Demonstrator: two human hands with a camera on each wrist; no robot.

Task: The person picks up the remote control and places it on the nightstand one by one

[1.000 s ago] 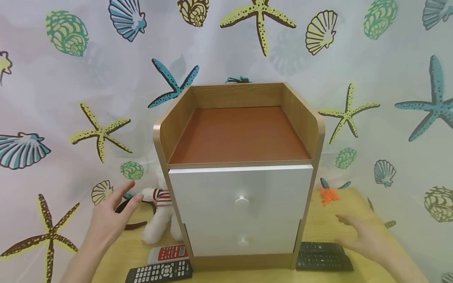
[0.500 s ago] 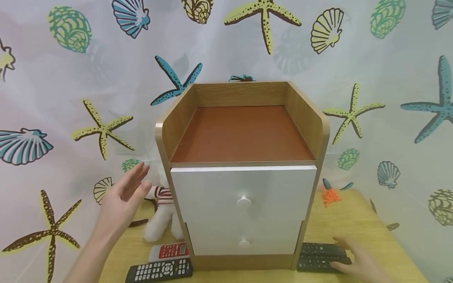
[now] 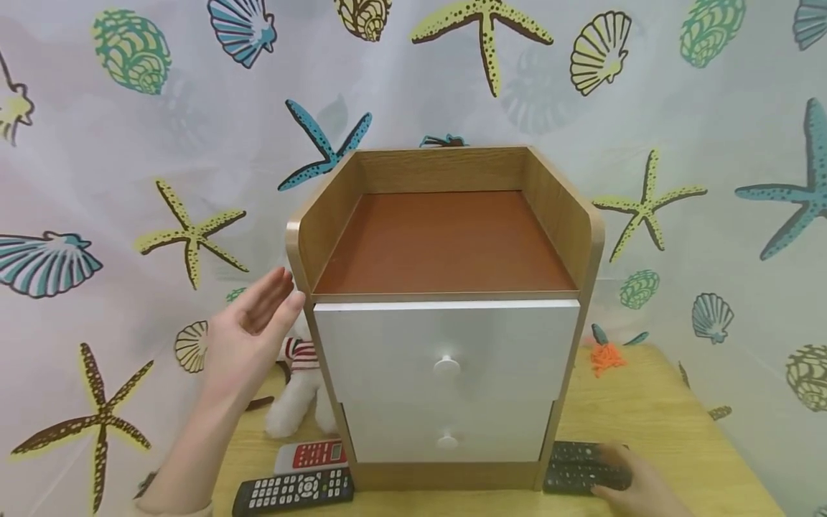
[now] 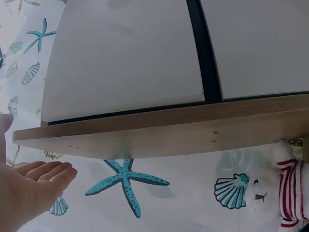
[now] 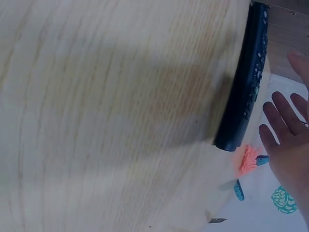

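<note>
A wooden cabinet (image 3: 446, 244) with two white drawers stands mid-table in the head view. Its upper drawer (image 3: 388, 352) and lower drawer (image 3: 388, 434) each have a round white knob. My left hand (image 3: 248, 341) is raised at the cabinet's upper left side, palm turned toward it; in the left wrist view its fingers (image 4: 55, 176) are extended and hold nothing. Low on the right, my right hand (image 3: 636, 488) hovers over two black remotes, a rear one (image 3: 571, 451) and a front one (image 3: 568, 480). The right wrist view shows its fingers spread beside a remote (image 5: 244, 92).
Left of the cabinet lie a black remote (image 3: 268, 493) and a red-and-white calculator (image 3: 316, 455). A white stuffed toy (image 3: 297, 398) in a striped top leans behind them. An orange bundle (image 3: 606, 357) lies at the back right. A shell-and-starfish curtain (image 3: 213, 179) surrounds the table.
My left hand has moved right and up, closer to the cabinet's side. My right hand has come down and left over the black remotes. The cabinet has stayed in place.
</note>
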